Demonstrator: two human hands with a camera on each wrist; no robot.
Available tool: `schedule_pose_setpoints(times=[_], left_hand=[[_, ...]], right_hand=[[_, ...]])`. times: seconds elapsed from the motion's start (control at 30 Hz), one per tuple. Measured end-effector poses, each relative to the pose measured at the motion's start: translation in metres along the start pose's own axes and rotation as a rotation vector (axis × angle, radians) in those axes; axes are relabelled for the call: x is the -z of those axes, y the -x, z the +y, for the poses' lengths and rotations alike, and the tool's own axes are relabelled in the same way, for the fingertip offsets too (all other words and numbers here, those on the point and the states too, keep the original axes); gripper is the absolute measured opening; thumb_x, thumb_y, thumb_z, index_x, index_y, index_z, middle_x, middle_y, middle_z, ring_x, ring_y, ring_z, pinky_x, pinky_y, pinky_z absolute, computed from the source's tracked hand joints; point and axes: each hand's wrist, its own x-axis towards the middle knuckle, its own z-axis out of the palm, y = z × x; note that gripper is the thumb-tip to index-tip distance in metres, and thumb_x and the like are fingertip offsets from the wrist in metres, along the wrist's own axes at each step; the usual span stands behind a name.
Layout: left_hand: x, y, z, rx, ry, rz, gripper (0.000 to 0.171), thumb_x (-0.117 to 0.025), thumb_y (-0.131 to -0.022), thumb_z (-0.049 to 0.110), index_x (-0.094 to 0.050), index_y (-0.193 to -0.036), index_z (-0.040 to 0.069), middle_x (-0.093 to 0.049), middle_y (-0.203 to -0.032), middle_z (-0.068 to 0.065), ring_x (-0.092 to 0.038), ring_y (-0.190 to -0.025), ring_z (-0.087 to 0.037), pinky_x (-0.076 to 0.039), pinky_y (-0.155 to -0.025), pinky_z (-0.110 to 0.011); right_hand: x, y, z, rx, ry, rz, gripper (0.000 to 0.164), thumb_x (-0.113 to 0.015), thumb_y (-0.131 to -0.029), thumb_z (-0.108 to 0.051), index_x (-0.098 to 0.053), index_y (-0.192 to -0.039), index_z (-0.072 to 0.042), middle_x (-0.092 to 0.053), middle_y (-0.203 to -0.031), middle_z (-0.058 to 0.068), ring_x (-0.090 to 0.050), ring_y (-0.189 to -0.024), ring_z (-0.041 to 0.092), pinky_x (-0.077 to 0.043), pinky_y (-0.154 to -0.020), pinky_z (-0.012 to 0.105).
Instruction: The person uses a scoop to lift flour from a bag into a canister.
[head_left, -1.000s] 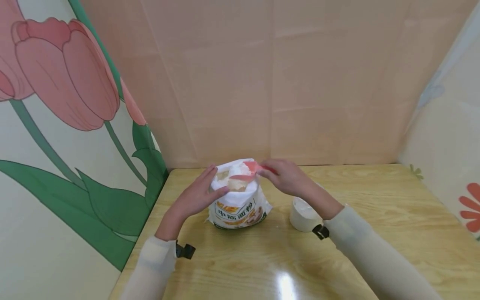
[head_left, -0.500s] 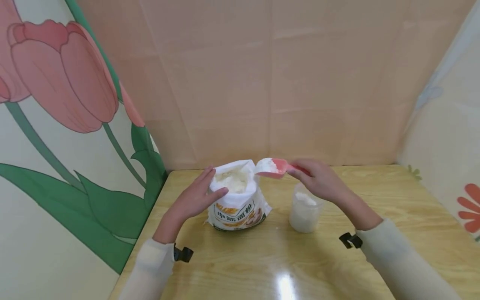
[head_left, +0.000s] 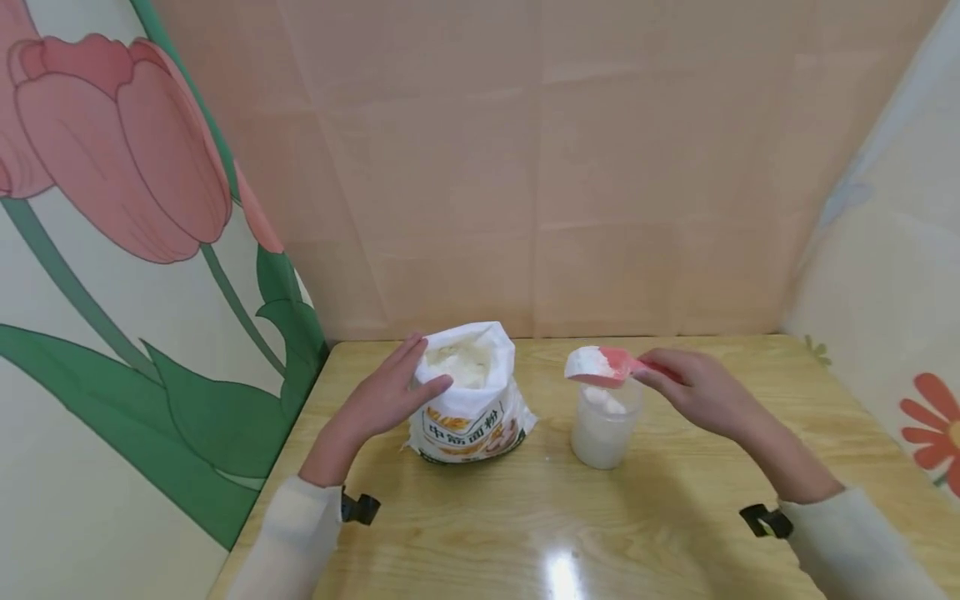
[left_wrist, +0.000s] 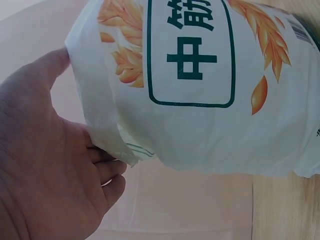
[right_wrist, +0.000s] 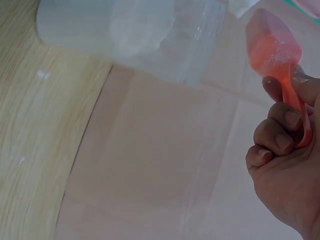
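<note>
A white printed flour bag stands with its top folded back and flour visible inside. My left hand holds the bag's rim at its left side. In the left wrist view the thumb lies against the rim, and the other fingers bend about its edge. My right hand grips the handle of a pink scoop heaped with white flour. The scoop is level, above the mouth of a clear jar that holds white flour. In the right wrist view, fingers curl round the handle.
Both things stand on a wood-grain table, the jar to the right of the bag. A plain pinkish backdrop rises at the table's far edge. Panels painted with flowers flank the left and right sides.
My right hand has lifted the loaded scoop out of the bag and carried it right, to above the jar. My left hand has stayed at the bag's rim.
</note>
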Motion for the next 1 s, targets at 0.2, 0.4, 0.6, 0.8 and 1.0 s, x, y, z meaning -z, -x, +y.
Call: schedule_pose_setpoints(times=[0.2, 0.4, 0.6, 0.8, 1.0], left_hand=[[-0.001, 0.001, 0.001, 0.001, 0.005, -0.005, 0.104, -0.042, -0.092, 0.08, -0.014, -0.163, 0.009, -0.006, -0.171, -0.006, -0.008, -0.157, -0.028, -0.019, -0.122, -0.057], [0.0, 0.001, 0.001, -0.003, 0.002, -0.003, 0.104, -0.041, -0.092, 0.08, -0.014, -0.163, 0.008, -0.006, -0.171, -0.006, -0.008, -0.157, -0.026, -0.019, -0.122, -0.056], [0.001, 0.0, 0.001, -0.007, 0.001, 0.001, 0.104, -0.04, -0.092, 0.08, -0.015, -0.163, 0.007, -0.006, -0.171, -0.006, -0.008, -0.157, -0.027, -0.02, -0.122, -0.056], [0.001, 0.001, 0.0, -0.011, 0.0, 0.002, 0.104, -0.041, -0.092, 0.079, -0.015, -0.163, 0.006, -0.006, -0.17, -0.007, -0.008, -0.157, -0.027, -0.019, -0.122, -0.056], [0.001, 0.001, 0.0, -0.016, -0.002, -0.003, 0.104, -0.04, -0.092, 0.08, -0.015, -0.163, 0.007, -0.006, -0.17, -0.007, -0.008, -0.157, -0.027, -0.019, -0.122, -0.055]], right_hand=[[0.008, 0.013, 0.015, 0.05, 0.062, -0.029, 0.011, -0.071, -0.097, -0.026, -0.075, -0.103, -0.019, -0.071, -0.091, -0.011, -0.059, -0.076, 0.005, -0.052, -0.069, 0.033], [0.015, 0.015, 0.024, 0.112, 0.128, -0.03, 0.009, -0.074, -0.093, -0.023, -0.075, -0.101, -0.018, -0.068, -0.087, -0.013, -0.055, -0.071, -0.001, -0.052, -0.066, 0.031], [0.025, 0.008, 0.024, 0.168, 0.209, -0.088, 0.005, -0.076, -0.092, -0.021, -0.072, -0.094, -0.018, -0.064, -0.08, -0.016, -0.051, -0.066, -0.003, -0.05, -0.062, 0.029], [0.035, -0.008, 0.014, 0.227, 0.235, -0.183, 0.011, -0.074, -0.093, -0.023, -0.069, -0.084, -0.025, -0.053, -0.072, -0.021, -0.045, -0.063, -0.004, -0.044, -0.059, 0.025], [0.043, -0.022, 0.004, 0.237, 0.312, -0.279, 0.027, -0.075, -0.093, -0.022, -0.058, -0.072, -0.027, -0.044, -0.064, -0.018, -0.039, -0.058, 0.001, -0.036, -0.054, 0.024]])
